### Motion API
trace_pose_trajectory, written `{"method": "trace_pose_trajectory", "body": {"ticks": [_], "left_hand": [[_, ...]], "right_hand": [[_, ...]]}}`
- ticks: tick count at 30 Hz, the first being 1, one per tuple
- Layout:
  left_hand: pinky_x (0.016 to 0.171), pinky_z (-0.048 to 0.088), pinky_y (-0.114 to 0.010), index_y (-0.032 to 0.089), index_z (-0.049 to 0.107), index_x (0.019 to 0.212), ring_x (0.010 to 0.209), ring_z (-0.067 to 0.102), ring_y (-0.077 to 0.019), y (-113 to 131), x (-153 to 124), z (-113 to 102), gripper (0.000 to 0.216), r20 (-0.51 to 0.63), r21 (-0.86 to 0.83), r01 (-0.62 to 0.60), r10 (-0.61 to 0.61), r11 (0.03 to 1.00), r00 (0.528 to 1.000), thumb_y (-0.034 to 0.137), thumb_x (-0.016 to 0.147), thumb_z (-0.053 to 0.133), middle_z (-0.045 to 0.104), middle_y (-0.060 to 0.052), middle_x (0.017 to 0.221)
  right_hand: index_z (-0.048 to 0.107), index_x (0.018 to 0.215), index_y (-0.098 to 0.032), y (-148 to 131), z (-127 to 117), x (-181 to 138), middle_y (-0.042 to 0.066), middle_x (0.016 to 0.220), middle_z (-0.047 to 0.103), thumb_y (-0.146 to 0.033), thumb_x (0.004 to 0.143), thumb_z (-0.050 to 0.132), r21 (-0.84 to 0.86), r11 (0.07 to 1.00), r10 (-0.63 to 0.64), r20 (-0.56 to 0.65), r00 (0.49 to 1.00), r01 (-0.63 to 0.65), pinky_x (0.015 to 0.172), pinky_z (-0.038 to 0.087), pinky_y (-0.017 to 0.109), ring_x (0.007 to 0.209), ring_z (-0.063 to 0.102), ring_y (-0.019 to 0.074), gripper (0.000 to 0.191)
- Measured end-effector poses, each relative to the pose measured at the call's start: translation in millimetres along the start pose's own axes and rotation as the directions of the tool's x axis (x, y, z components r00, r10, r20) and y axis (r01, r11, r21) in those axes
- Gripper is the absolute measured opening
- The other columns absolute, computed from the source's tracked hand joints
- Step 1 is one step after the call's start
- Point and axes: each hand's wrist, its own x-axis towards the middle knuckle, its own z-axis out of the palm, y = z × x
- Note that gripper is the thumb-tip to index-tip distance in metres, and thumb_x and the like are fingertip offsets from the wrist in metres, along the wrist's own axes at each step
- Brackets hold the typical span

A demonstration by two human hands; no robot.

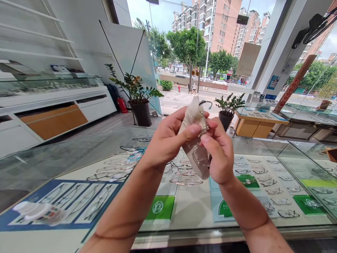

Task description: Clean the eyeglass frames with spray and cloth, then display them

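Above the glass counter my two hands are together around a pair of eyeglasses (206, 104) and a pale cleaning cloth (193, 114). My left hand (175, 135) is closed on the cloth, its thumb pressed across the front. Out of the top of the bundle sticks a dark temple with a bluish curved tip. The fingers of my right hand (217, 144) pinch the glasses at the cloth's right side. A lower flap of cloth hangs between the hands. Most of the frame is hidden by cloth and fingers.
The glass display counter (189, 211) holds rows of eyeglasses (184, 173) and green cards (160, 207). A white bottle (39, 212) is at the left front. Beyond are potted plants (140, 112), a white cabinet (58, 121) and a large window onto a street.
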Motion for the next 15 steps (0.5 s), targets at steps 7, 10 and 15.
{"method": "trace_pose_trajectory", "body": {"ticks": [7, 10, 15], "left_hand": [[0.065, 0.056, -0.024, 0.019, 0.071, 0.102, 0.070, 0.070, -0.0158, -0.9, -0.4, 0.8, 0.037, 0.059, -0.012, -0.057, 0.057, 0.998, 0.997, 0.038, 0.077, 0.089, 0.075, -0.004, 0.083], [0.059, 0.053, -0.022, 0.019, 0.071, 0.095, 0.062, 0.065, -0.0126, -3.3, -0.1, 1.1, 0.032, 0.040, -0.027, -0.078, 0.079, 0.997, 0.996, 0.040, 0.078, 0.088, 0.073, -0.001, 0.077], [0.053, 0.051, -0.022, 0.019, 0.069, 0.088, 0.058, 0.063, -0.0125, -5.2, -2.3, 3.2, 0.034, 0.018, -0.030, -0.079, 0.079, 0.996, 0.997, 0.050, 0.083, 0.083, 0.068, 0.000, 0.066]], "right_hand": [[0.052, 0.080, -0.023, 2.5, 2.0, -0.5, 0.000, 0.084, 0.042, -0.027, 0.092, 0.056, 0.041, 0.998, -0.058, 0.020, 0.998, 0.058, 0.072, 0.040, 0.035, 0.078, 0.043, 0.0171, 0.014], [0.049, 0.078, -0.023, 5.3, 3.9, -0.7, 0.000, 0.082, 0.042, -0.026, 0.092, 0.055, 0.021, 0.995, -0.102, 0.036, 0.994, 0.102, 0.073, 0.042, 0.036, 0.079, 0.045, 0.0174, 0.016], [0.043, 0.075, -0.024, 7.0, 8.6, -1.7, 0.000, 0.080, 0.042, -0.023, 0.088, 0.053, -0.095, 0.979, -0.176, 0.036, 0.984, 0.179, 0.074, 0.045, 0.038, 0.081, 0.048, 0.0188, 0.017]]}}
